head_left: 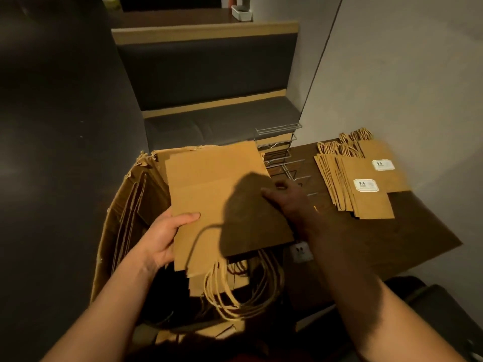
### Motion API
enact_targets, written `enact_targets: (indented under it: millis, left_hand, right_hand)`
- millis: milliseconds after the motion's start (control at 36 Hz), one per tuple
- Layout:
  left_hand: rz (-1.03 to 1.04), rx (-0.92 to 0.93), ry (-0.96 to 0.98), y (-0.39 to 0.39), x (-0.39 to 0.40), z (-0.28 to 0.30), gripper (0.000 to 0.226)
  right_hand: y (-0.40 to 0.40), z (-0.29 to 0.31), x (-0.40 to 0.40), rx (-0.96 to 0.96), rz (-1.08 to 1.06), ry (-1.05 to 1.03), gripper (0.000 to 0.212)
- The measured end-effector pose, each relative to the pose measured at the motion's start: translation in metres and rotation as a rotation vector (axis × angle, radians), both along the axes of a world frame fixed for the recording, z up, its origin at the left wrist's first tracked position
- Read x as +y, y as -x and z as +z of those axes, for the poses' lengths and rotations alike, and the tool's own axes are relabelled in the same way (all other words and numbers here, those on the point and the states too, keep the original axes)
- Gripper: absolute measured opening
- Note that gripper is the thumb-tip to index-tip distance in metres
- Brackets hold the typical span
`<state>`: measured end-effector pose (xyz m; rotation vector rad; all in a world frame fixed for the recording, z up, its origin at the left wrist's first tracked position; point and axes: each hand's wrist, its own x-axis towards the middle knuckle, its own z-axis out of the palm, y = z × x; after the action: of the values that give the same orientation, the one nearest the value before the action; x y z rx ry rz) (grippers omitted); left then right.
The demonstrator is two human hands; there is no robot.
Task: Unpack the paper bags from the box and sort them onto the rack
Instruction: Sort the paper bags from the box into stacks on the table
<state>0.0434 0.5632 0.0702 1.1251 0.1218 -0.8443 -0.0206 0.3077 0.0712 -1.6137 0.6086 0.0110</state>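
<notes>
Gripping from both sides, the left hand (167,236) curls its thumb over the near-left edge of a stack of flat paper bags (222,205), fingers hidden beneath, while the shadowed right hand (287,202) clasps the right edge. Twisted handles (243,288) hang off the stack's near end, above the open cardboard box (125,218). Right of it, a dark wooden table (392,236) carries fanned bags (366,178) with small white labels (366,185), print too small to read. A wire rack (279,145) stands at the table's far-left corner, against a cushioned bench (209,121). A pale wall (418,74) borders the table's right.
</notes>
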Motion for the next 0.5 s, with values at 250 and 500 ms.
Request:
enact_targets:
  millis: [250,500]
  left_hand:
    - [-0.123,0.031,0.069,0.006,-0.073,0.023,0.051]
    - [-0.106,-0.104,-0.061,0.024,-0.152,0.021,0.030]
  right_hand:
    - [0.019,0.034,-0.074,0.008,0.105,-0.211,0.029]
    - [0.023,0.050,-0.165,-0.124,0.000,-0.118,0.014]
